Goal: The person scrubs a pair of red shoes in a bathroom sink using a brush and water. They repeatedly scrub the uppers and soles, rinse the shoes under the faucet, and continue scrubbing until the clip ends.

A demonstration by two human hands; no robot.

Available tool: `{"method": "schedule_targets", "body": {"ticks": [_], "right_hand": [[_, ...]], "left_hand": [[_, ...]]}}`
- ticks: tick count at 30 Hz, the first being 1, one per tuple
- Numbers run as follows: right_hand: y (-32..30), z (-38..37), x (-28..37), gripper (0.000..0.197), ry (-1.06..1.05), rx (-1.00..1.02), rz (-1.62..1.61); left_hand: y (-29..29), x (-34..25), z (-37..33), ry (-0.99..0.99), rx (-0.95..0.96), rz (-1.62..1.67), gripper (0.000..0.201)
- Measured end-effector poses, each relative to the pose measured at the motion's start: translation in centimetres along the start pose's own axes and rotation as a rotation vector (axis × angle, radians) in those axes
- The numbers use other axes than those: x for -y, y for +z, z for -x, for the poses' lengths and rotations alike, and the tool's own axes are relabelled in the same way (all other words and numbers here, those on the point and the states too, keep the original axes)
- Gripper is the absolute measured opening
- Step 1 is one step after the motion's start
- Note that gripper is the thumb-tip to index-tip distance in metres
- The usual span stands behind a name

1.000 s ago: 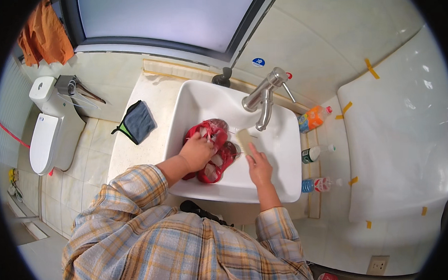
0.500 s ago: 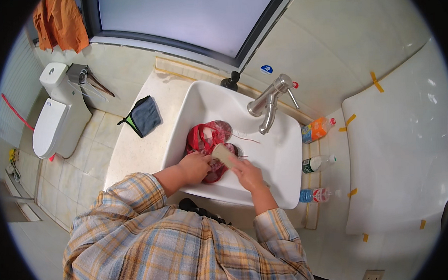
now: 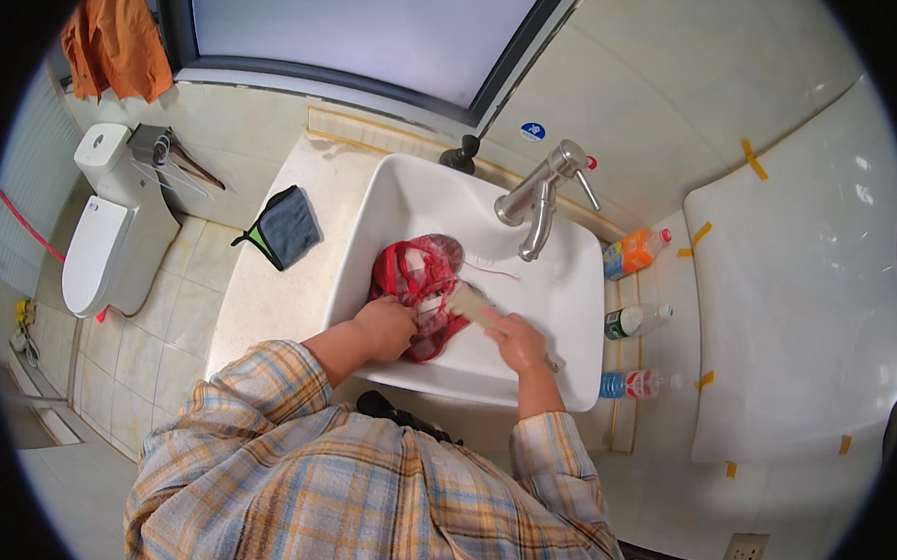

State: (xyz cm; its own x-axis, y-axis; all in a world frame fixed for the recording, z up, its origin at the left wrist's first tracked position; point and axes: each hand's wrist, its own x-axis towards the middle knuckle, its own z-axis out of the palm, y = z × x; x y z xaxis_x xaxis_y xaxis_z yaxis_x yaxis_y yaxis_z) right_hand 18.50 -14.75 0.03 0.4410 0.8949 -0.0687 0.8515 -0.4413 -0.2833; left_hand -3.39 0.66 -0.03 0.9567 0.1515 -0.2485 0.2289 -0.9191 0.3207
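A red shoe [image 3: 401,267] with pale patches and a loose lace lies in the left part of the white sink [image 3: 568,320]. My left hand [image 3: 384,329] is closed on its near left side, holding it against the basin; some fingertips are hidden behind the shoe. In my right hand [image 3: 520,344] is a pale scrubbing brush [image 3: 470,304], gripped by its handle. The brush head is at the shoe's right side, slightly blurred, and I cannot tell whether the bristles touch it. Whether the red heap is one shoe or a pair is unclear.
A metal faucet [image 3: 542,204] reaches over the sink's far right. A folded grey cloth [image 3: 288,229] lies on the left counter [image 3: 252,307]. An orange bottle [image 3: 633,254] and two clear bottles [image 3: 638,320] line the right ledge. A toilet [image 3: 102,250] stands far left.
My right hand and the brush have shifted a little to the right and down, away from the shoe's middle. My left hand stays on the shoe.
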Motion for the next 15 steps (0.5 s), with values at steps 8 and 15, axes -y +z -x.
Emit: {"method": "schedule_targets", "body": {"ticks": [8,15], "right_hand": [[-0.71,0.19,0.53,0.041,-0.227,0.288,-0.06],[-0.78,0.22,0.69,0.039,0.105,-0.063,-0.024]], "left_hand": [[-0.36,-0.11,0.1,-0.007,0.015,-0.001,0.028],[-0.28,-0.08,-0.06,-0.017,0.036,0.004,0.028]]}}
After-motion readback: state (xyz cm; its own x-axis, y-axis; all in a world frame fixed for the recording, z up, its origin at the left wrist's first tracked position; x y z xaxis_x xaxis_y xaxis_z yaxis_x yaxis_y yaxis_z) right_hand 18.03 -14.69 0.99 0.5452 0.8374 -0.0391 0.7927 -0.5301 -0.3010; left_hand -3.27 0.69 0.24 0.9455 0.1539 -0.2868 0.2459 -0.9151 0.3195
